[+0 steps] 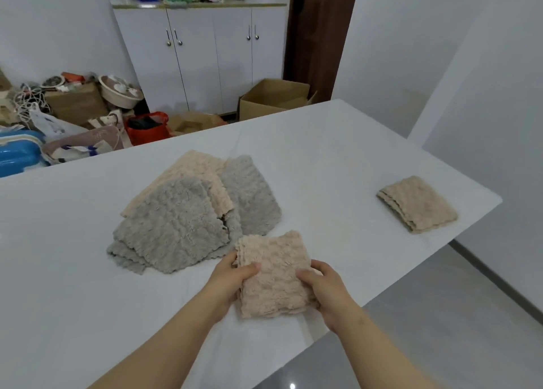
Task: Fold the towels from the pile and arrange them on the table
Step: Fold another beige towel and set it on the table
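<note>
A folded beige towel (273, 274) lies near the front edge of the white table (338, 141). My left hand (232, 280) grips its left edge, thumb on top. My right hand (320, 285) grips its right edge, thumb on top as well. Just behind it spreads the pile of unfolded towels (191, 215), grey and beige ones overlapping. Another folded beige towel (417, 203) sits alone near the table's right corner.
Beyond the table stands a white cabinet (205, 56) with clutter on top. Cardboard boxes (273, 97), a red bag (147, 127) and assorted items crowd the floor at the left. A grey floor shows past the table's right edge.
</note>
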Demonstrator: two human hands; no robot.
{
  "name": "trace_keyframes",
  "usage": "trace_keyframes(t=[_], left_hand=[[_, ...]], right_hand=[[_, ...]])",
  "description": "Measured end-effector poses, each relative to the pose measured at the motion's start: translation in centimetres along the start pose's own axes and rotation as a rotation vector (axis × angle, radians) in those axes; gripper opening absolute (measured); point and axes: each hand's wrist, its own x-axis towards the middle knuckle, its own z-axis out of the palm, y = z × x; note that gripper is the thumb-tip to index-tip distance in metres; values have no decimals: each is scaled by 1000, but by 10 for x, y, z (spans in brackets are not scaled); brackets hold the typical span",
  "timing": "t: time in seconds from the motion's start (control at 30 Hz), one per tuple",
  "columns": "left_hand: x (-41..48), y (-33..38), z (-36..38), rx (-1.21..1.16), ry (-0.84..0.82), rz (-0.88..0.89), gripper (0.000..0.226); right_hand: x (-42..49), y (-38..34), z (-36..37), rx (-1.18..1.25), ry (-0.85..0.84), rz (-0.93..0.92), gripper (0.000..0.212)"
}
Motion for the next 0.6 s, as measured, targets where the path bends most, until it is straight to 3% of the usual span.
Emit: trace_keyframes(t=[0.2, 0.37, 0.6], left_hand=[[8, -14, 34, -86, 222, 50, 33], [-2, -22, 57, -79, 426, 89, 42], [-14, -41, 70, -75, 582, 127, 44]], right_hand=[[34, -17, -34, -95, -136, 18, 30], [52, -29, -51, -193, -296, 49, 31], [57, -26, -62, -306, -406, 56, 30]])
